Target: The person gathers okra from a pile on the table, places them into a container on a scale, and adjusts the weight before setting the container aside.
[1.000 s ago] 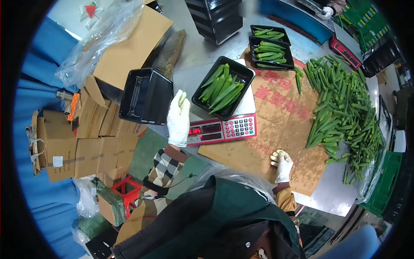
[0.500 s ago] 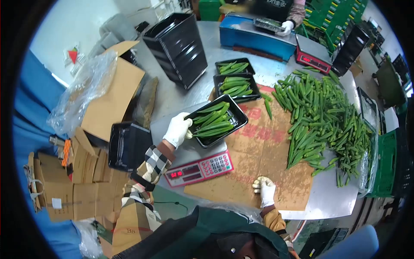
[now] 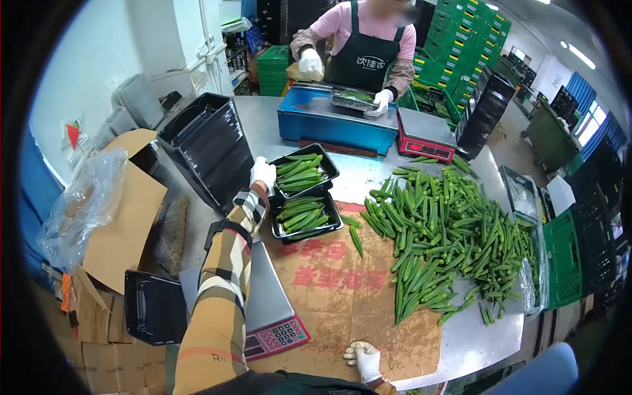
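While right hand [image 3: 364,359] rests, left hand [image 3: 263,172] touches tray [image 3: 290,153] (okra-filled)

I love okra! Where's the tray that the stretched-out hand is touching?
In the head view the tray sits left of centre, the left hand at its left rim, just beyond a second okra tray and right of the black stack.
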Motion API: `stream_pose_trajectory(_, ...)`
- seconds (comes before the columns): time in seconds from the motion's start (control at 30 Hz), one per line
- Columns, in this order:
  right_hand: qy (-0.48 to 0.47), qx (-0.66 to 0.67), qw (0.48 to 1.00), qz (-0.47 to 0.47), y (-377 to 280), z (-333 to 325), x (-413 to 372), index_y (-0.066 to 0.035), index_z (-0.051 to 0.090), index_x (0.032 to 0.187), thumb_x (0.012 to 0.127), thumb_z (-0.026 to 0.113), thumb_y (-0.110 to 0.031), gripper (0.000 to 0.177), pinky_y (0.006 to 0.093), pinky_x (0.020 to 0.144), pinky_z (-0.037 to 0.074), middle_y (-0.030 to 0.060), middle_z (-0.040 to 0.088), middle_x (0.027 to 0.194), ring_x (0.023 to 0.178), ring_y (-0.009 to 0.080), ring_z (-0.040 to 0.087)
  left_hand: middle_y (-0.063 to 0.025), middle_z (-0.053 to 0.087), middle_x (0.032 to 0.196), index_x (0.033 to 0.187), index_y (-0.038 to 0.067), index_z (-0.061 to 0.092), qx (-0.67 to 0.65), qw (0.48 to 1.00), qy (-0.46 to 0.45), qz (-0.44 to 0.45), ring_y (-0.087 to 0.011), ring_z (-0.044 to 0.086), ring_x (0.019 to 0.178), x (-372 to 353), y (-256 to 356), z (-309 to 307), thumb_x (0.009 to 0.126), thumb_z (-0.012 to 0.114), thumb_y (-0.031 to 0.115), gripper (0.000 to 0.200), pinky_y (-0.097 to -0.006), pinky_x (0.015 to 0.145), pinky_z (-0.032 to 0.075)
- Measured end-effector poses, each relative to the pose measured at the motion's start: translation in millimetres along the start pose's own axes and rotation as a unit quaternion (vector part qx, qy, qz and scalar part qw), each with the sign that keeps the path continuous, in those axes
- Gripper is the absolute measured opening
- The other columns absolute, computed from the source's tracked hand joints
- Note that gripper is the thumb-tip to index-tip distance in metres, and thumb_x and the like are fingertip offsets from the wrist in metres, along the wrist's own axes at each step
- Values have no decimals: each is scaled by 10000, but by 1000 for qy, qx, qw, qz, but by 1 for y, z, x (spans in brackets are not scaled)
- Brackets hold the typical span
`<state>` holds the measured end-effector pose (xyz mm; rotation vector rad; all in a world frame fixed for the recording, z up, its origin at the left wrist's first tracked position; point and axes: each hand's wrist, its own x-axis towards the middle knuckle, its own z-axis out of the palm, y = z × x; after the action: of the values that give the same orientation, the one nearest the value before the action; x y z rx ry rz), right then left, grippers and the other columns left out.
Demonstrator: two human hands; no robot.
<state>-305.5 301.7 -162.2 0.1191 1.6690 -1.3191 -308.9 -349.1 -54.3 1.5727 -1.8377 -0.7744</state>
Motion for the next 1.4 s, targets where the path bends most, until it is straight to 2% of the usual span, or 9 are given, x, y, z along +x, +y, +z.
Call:
stream_pose_trajectory(0.3,-9,10,1000,-7,-25,11,-17,-17,640,1032,1046,552,-159,168,244,524,538,88,720,843,676,163,714,-224,668,1181,1509,32,396,-91,991,-90,23,-307,672,1068,-38,-23,-59,932,642,240,661,-383,931,524)
stream_pose_trajectory(0.47,-13,18,1000,-19,-23,12,-18,-22,635,1045,1048,551,-166,167,243,495,519,73,708,835,654,147,700,-203,563,1424,1475,22,470,12,955,78,285,-309,502,1364,-164,3,-200,960,635,147,554,-387,1156,370)
stream_pose_trajectory(0.67,-9,31,998,-48,-14,12,-16,-33,640,1037,1022,580,-172,152,236,467,488,52,701,846,635,117,675,-270,633,1256,1325,-27,594,334,923,175,69,-413,589,1147,-279,-91,-332,1005,577,178,381,-458,1027,440)
stream_pose_trajectory(0.77,-4,35,999,-37,-15,15,-16,-44,640,1027,1019,577,-171,141,229,466,463,28,684,820,617,104,653,-206,708,1048,1217,-46,655,189,959,178,111,-336,651,967,-319,-185,-351,1045,556,303,401,-422,887,496)
stream_pose_trajectory(0.87,-11,34,999,-30,-13,15,-12,-50,637,1035,1013,552,-134,121,224,477,456,23,675,812,618,99,644,-79,707,874,1064,-102,691,33,989,78,-122,-145,586,800,-314,-231,-378,1051,567,288,409,-323,766,485)
stream_pose_trajectory(0.97,-24,43,998,-50,-7,13,-10,-48,637,1062,1036,552,-171,152,226,490,484,48,702,852,653,116,676,-59,706,869,1071,-94,702,42,995,67,-62,-125,549,778,-310,-227,-386,1042,586,272,385,-279,773,474)
stream_pose_trajectory(1.1,-19,47,997,-65,-4,14,-13,-54,638,1058,1041,539,-172,155,222,497,489,35,700,849,655,100,668,-144,738,979,1075,-92,700,22,944,329,0,-202,632,878,-318,-195,-372,1023,612,227,335,-315,859,511)
stream_pose_trajectory(1.23,-35,53,997,-37,-10,11,-15,-46,631,1083,993,532,-100,145,228,522,484,38,689,870,677,100,661,-170,717,1070,1106,-24,696,99,904,388,151,-254,658,956,-334,-131,-350,1013,625,220,271,-359,903,516)
stream_pose_trajectory(1.4,-72,21,996,-38,-22,-5,-7,-27,642,1135,981,558,-105,191,233,556,520,68,720,938,703,114,681,-111,657,929,985,8,692,145,961,23,233,-242,616,877,-376,-72,-261,935,687,99,104,-359,845,506)
